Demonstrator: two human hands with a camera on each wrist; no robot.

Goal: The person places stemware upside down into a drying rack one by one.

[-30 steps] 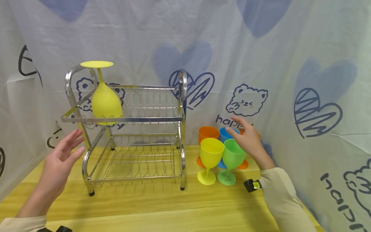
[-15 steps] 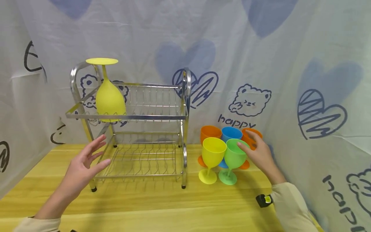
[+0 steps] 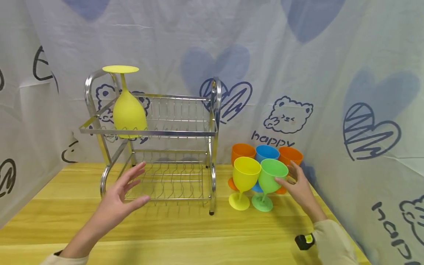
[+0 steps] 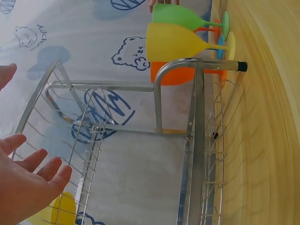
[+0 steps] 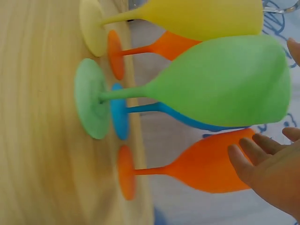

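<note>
My right hand (image 3: 300, 189) is beside the green goblet (image 3: 272, 178), thumb close to its rim and the other fingers spread behind. The right wrist view has the fingers (image 5: 253, 154) overlapping an orange goblet (image 5: 206, 164) near the green bowl. A yellow goblet (image 3: 246, 176) stands upright just left of the green one. Holding nothing, my left hand (image 3: 114, 204) hovers with spread fingers in front of the metal dish rack (image 3: 212, 176). On the rack's upper tier, at its left end, another yellow goblet (image 3: 130, 112) sits upside down, base up.
Behind the front goblets stand a blue goblet (image 3: 267, 151), an orange goblet (image 3: 243, 150) and a second orange one (image 3: 290, 154). The wooden table (image 3: 185, 235) meets a printed curtain (image 3: 165, 44) at the back and sides.
My right hand has come down from above the goblets to the green one's side. The left hand has moved right, toward the rack's front. The view has shifted slightly.
</note>
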